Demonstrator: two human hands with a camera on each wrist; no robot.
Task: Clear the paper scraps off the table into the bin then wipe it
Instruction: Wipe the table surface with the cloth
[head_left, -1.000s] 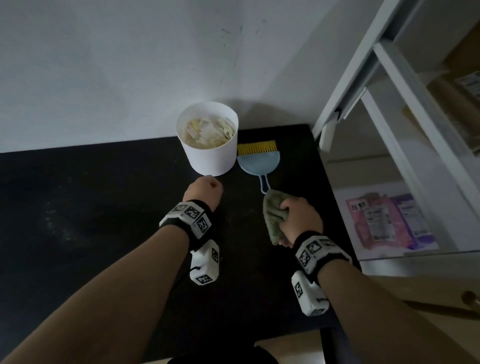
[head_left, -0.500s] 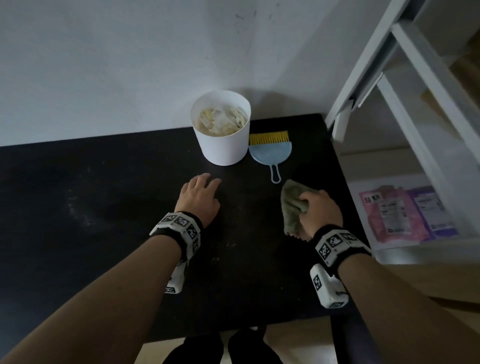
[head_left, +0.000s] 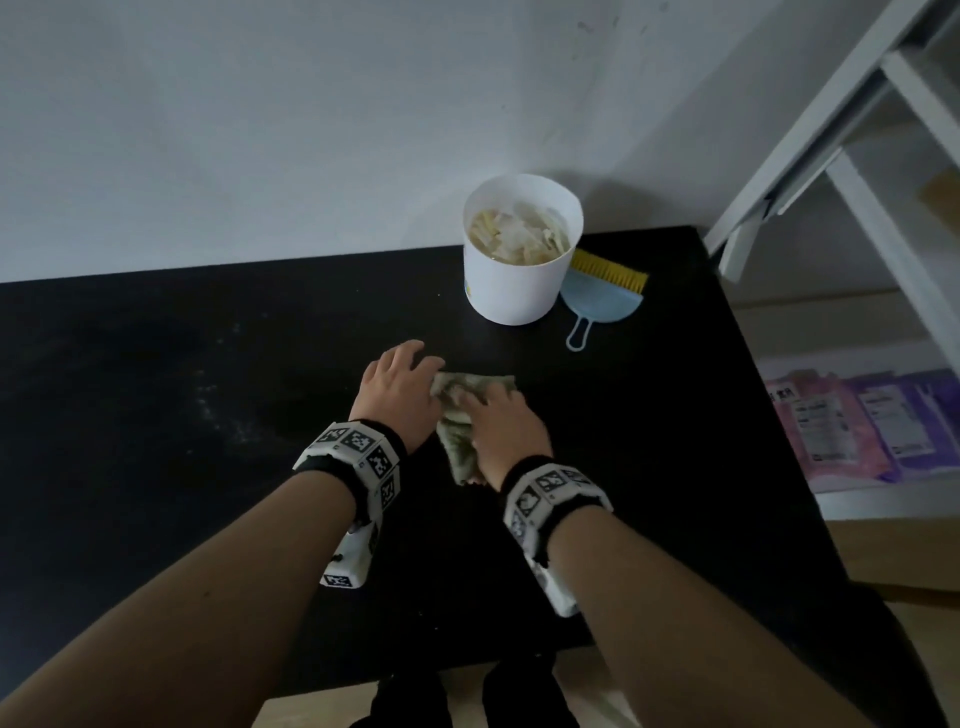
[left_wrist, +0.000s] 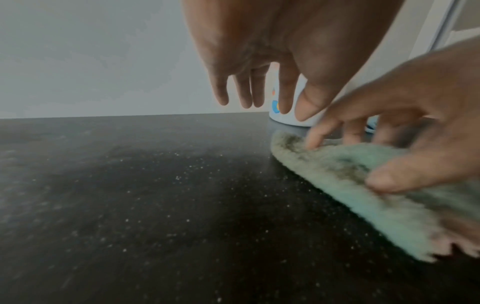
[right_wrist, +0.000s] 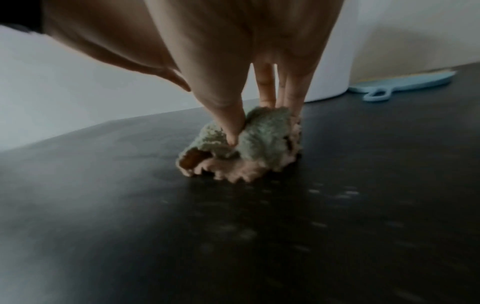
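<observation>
Right hand (head_left: 506, 423) has slid the crumpled green cloth (head_left: 457, 415) left to mid-frame | fingers pressing it, underside hidden | left hand (head_left: 397, 387) fingers loosely spread beside it.

Nothing here reads clearly: the pink and purple packets (head_left: 852, 426) carry print too small to make out, and the wristbands (head_left: 358, 447) show only square coded markers.

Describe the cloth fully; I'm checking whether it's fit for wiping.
The cloth is a small, fuzzy, grey-green rag with a pinkish scalloped edge, as the right wrist view shows. It lies crumpled and bunched on the black table, in front of the white bin. The right hand presses on it with thumb and fingertips. The left hand is right beside it, fingers spread; contact is unclear. Pale specks dot the table nearby.
</observation>
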